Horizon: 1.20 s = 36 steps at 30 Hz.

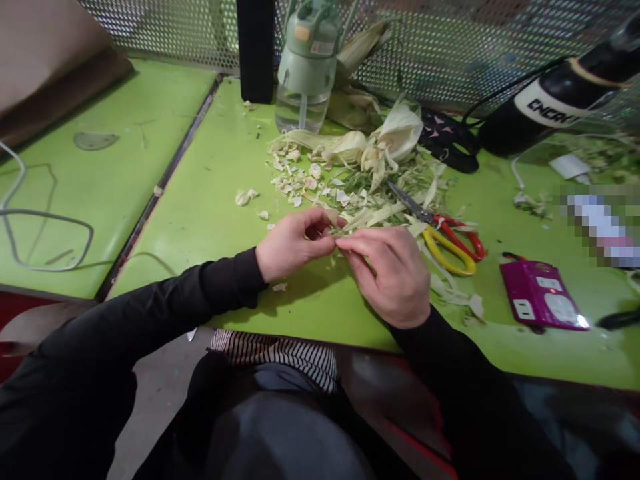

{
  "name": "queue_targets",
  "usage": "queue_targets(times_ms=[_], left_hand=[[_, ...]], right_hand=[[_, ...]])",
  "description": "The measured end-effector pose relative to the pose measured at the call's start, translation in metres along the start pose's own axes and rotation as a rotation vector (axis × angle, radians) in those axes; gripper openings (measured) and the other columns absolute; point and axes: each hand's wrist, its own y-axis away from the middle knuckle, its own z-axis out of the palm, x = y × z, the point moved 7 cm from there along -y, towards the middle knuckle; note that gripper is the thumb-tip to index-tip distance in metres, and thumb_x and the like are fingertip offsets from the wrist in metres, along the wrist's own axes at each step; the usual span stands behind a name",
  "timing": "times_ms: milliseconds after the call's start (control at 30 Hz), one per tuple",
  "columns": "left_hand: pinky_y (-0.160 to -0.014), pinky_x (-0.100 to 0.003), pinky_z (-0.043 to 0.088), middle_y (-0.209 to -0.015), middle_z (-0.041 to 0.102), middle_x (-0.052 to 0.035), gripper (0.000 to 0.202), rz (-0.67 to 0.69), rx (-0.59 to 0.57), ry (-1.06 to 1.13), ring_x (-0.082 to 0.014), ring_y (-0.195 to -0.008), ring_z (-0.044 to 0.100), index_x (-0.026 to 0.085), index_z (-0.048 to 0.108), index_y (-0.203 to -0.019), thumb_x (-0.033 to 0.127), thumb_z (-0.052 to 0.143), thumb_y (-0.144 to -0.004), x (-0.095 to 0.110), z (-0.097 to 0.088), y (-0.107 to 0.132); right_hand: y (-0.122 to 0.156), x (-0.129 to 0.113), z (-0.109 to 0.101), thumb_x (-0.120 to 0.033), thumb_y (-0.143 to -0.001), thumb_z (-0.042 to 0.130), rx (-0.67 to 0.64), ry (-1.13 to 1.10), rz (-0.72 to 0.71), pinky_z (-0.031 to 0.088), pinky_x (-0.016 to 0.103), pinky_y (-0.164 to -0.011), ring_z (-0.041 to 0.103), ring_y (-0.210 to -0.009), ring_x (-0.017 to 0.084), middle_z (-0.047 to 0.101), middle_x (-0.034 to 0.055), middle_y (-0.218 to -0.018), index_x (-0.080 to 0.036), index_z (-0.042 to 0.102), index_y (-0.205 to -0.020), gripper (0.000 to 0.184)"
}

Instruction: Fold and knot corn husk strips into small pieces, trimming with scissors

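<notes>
My left hand [293,241] and my right hand [390,270] meet fingertip to fingertip over the green table [210,213]. Both pinch a thin pale corn husk strip [345,229] that runs between them. Just beyond the hands lies a pile of husk strips and cut bits [350,170]. Scissors with red and yellow handles [447,240] rest on the table to the right of my right hand, blades pointing into the pile.
A pale green water bottle [306,63] and a black post [256,50] stand at the back by a mesh wall. A magenta device [543,293] lies right, a black tool [555,100] far right. A second green table [75,187] with a cable sits left.
</notes>
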Motion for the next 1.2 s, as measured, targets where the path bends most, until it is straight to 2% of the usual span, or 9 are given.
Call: queue_targets(times_ms=[100,233,433,600,767,967,1100,1200], left_hand=[[-0.059,-0.020,0.040,-0.068,0.055,0.0052,0.014,0.032,-0.086,-0.052,-0.0050,-0.060,0.047,0.012,0.063,-0.093,0.007,0.064,-0.081,-0.001,0.004,-0.002],[-0.062,-0.021,0.042,-0.069,0.055,0.0038,0.007,0.080,-0.151,-0.085,-0.0063,-0.062,0.048,0.013,0.062,-0.090,0.013,0.063,-0.083,0.000,0.006,-0.002],[-0.060,-0.021,0.041,-0.069,0.052,0.0046,0.013,0.124,-0.135,-0.113,-0.0063,-0.062,0.046,0.015,0.057,-0.083,0.017,0.069,-0.078,0.002,0.008,0.003],[-0.059,-0.022,0.043,-0.070,0.055,0.0038,0.022,0.092,-0.113,-0.058,-0.0070,-0.061,0.049,0.013,0.061,-0.092,0.025,0.074,-0.079,-0.002,0.009,0.004],[-0.063,-0.022,0.049,-0.076,0.060,0.0030,0.025,0.012,-0.139,0.170,-0.0063,-0.062,0.056,0.013,0.062,-0.099,0.021,0.075,-0.079,-0.004,0.011,0.004],[-0.067,-0.022,0.050,-0.074,0.062,0.0027,0.012,-0.074,-0.061,0.364,-0.0058,-0.062,0.057,0.013,0.065,-0.095,0.016,0.069,-0.084,-0.009,0.011,0.006],[-0.063,-0.021,0.049,-0.071,0.061,0.0031,0.007,-0.032,-0.013,0.374,-0.0052,-0.059,0.054,0.013,0.065,-0.091,0.015,0.068,-0.084,-0.007,0.010,0.008],[-0.062,-0.020,0.049,-0.068,0.059,0.0047,0.011,-0.009,-0.006,0.339,-0.0051,-0.058,0.055,0.014,0.063,-0.093,0.015,0.069,-0.083,-0.007,0.010,0.008]], right_hand=[[0.000,0.009,0.000,-0.013,-0.089,0.068,0.007,-0.065,0.100,0.055,0.038,-0.080,0.069,-0.091,0.021,0.073,0.0038,-0.099,-0.027,0.065,-0.105,0.021],[0.001,0.018,0.002,-0.017,-0.090,0.068,-0.008,-0.120,0.243,0.056,0.036,-0.075,0.070,-0.086,0.021,0.073,0.0033,-0.094,-0.025,0.066,-0.100,0.013],[0.005,0.025,0.003,-0.018,-0.090,0.068,0.000,-0.181,0.394,0.054,0.028,-0.065,0.065,-0.070,0.014,0.071,0.0008,-0.087,-0.023,0.065,-0.094,0.007],[0.015,0.036,0.010,-0.025,-0.089,0.070,0.021,-0.368,0.581,0.055,0.027,-0.063,0.064,-0.067,0.013,0.070,-0.0014,-0.083,-0.023,0.063,-0.099,0.013],[0.016,0.039,0.010,-0.030,-0.089,0.070,0.053,-0.453,0.585,0.060,0.032,-0.072,0.069,-0.077,0.016,0.072,0.0015,-0.091,-0.024,0.063,-0.102,0.016],[0.020,0.038,0.008,-0.029,-0.089,0.071,0.109,-0.438,0.580,0.059,0.032,-0.071,0.068,-0.074,0.016,0.070,0.0008,-0.087,-0.024,0.062,-0.097,0.013],[0.023,0.047,0.020,-0.029,-0.085,0.075,0.079,-0.649,0.742,0.058,0.026,-0.065,0.067,-0.072,0.013,0.069,-0.0002,-0.084,-0.023,0.059,-0.097,0.021],[0.025,0.049,0.031,-0.031,-0.085,0.075,0.011,-0.812,0.816,0.060,0.027,-0.070,0.068,-0.077,0.014,0.072,0.0003,-0.088,-0.023,0.060,-0.107,0.028]])
